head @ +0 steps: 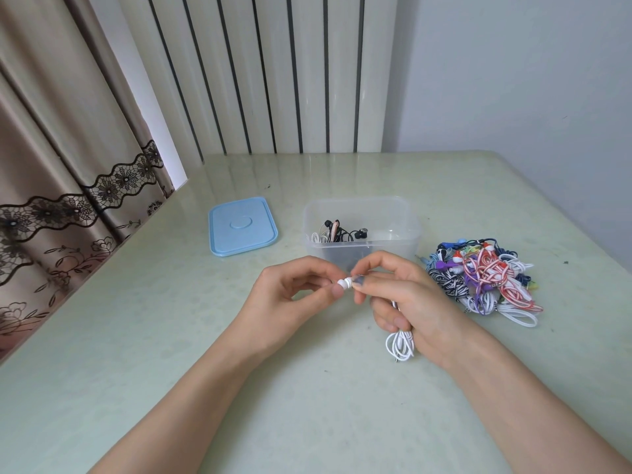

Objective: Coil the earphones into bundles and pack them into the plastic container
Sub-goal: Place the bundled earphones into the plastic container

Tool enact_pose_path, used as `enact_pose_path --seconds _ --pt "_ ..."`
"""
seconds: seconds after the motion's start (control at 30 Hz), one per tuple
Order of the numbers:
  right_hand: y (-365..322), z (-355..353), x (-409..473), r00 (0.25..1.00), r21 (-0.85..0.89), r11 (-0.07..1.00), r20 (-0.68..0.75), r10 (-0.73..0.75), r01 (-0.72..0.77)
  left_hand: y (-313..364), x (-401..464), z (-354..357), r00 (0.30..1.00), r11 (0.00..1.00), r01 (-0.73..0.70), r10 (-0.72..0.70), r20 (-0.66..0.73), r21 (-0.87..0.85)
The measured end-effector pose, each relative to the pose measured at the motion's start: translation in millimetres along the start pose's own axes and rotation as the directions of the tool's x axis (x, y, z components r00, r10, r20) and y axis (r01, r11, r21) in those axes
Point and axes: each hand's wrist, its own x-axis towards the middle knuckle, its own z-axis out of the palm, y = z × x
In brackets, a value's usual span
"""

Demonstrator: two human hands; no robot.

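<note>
You sat at a pale green glossy bench (143, 336) that mirrored the white radiator (273, 73) standing behind it. To your left hung beige curtains (51, 138) trimmed with black floral lace, daylight slipping past their edge; a plain pale wall (513, 70) rose on your right.

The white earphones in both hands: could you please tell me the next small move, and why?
Probably place the white earphones into the plastic container. The right hand already holds looped cable, the left hand pinches the earbud, and the container sits open just beyond.
</note>
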Motion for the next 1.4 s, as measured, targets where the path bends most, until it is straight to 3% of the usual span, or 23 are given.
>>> enact_pose_path --seconds 0.37,0.53,0.6,0.67,0.73,0.8,0.87,1.13,1.4 --pt "2 0 -1 0.995 0.103 0.994 0.093 0.023 -0.033 2 -1 -2 0.998 0.988 0.048 -0.042 0.049 -0.145" --pt "1 2 -1 0.996 0.117 0.992 0.086 0.027 -0.037 3 0 -3 0.998 0.991 0.043 -0.037 0.051 -0.125" --pt "1 2 0 0.997 0.12 0.992 0.063 0.036 -0.043 3 1 -4 0.998 0.993 0.066 -0.067 -0.01 -0.099" --pt "0 3 0 0.999 0.103 0.993 0.019 0.051 -0.053 -1 2 -6 0.989 0.996 0.092 -0.09 -0.119 0.008" --pt "-1 4 -1 0.999 0.056 0.997 -0.015 0.05 -0.05 -10 3 -9 0.98 0.953 0.062 -0.002 -0.199 0.295" --pt "-1 6 -1 0.998 0.008 0.999 -0.032 0.045 -0.045 -17 2 -10 0.985 0.84 0.012 0.085 -0.153 0.542" --pt "0 7 0 0.998 -0.013 0.999 -0.044 0.037 -0.038 -20 2 -9 0.992 0.773 -0.012 0.089 -0.09 0.635" --pt "1 6 0 0.998 -0.042 0.997 -0.031 0.058 -0.059 -23 7 -7 0.996 0.617 -0.021 0.077 -0.034 0.787" --pt "2 7 1 0.997 -0.034 0.997 -0.042 0.069 -0.07 -24 9 -3 0.989 0.609 -0.075 0.144 -0.017 0.79"
